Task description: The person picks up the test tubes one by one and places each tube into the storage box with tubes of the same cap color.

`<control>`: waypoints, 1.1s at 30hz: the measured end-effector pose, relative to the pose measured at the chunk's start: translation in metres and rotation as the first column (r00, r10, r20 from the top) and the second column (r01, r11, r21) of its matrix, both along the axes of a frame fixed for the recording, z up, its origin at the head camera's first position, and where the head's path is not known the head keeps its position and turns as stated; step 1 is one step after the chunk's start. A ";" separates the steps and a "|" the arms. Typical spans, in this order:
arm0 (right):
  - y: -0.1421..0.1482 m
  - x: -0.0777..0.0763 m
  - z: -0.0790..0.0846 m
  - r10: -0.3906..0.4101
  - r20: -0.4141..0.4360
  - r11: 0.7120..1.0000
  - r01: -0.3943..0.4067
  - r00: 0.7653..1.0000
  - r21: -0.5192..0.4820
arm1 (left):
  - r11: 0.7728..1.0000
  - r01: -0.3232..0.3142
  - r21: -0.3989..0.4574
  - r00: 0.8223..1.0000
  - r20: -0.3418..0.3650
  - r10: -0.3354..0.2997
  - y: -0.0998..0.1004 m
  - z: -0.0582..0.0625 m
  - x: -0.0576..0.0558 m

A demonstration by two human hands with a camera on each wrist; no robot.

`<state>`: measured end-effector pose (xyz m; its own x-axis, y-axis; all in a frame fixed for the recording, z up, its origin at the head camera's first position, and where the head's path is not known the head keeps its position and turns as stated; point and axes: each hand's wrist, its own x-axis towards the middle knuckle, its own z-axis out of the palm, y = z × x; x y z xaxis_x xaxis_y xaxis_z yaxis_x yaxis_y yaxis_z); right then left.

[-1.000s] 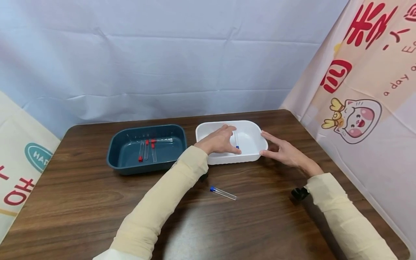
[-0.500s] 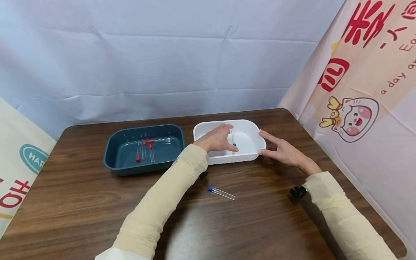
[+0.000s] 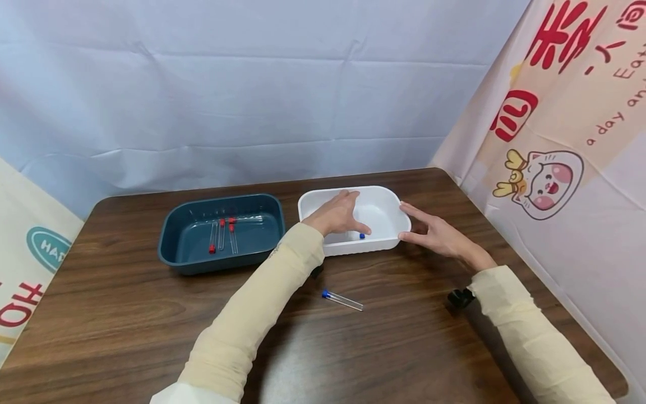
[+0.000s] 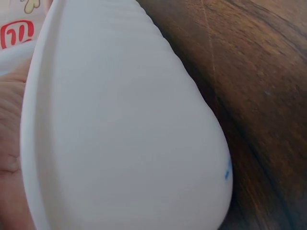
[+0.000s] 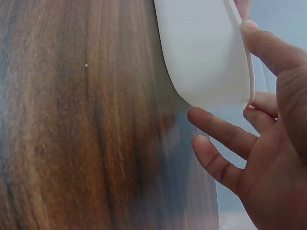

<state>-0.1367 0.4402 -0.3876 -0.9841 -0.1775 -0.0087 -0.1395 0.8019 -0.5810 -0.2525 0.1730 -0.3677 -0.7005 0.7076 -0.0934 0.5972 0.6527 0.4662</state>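
A white plastic basin [image 3: 383, 244] stands on the table. My left hand [image 3: 336, 214] reaches into it from the near side, thumb and forefinger spread apart. Just below the thumb shows a blue cap [image 3: 361, 236]; I cannot see its tube. In the left wrist view the basin's outer wall [image 4: 129, 115] hides most of the left hand [image 4: 12, 167]. My right hand [image 3: 438, 235] grips the basin's right end between thumb and forefinger. The right wrist view has the right thumb [image 5: 273, 50] on the rim, with other fingers loose below.
To the left is a dark teal basin [image 3: 202, 266] holding several red-capped test tubes [image 3: 222, 235]. A blue-capped test tube [image 3: 343, 301] lies on the wooden table [image 3: 303, 359] in front of the white basin. A pale cloth [image 3: 242, 101] hangs behind.
The blue-capped tube seen in the white basin earlier now shows only its cap, nearer the front wall. Both hands have kept almost the same place. The whole head view has shifted slightly.
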 end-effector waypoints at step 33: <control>-0.002 -0.001 0.001 0.003 -0.006 0.999 -0.002 1.000 0.034 | 0.990 0.013 0.142 1.000 0.002 -0.014 -0.056 0.021 0.016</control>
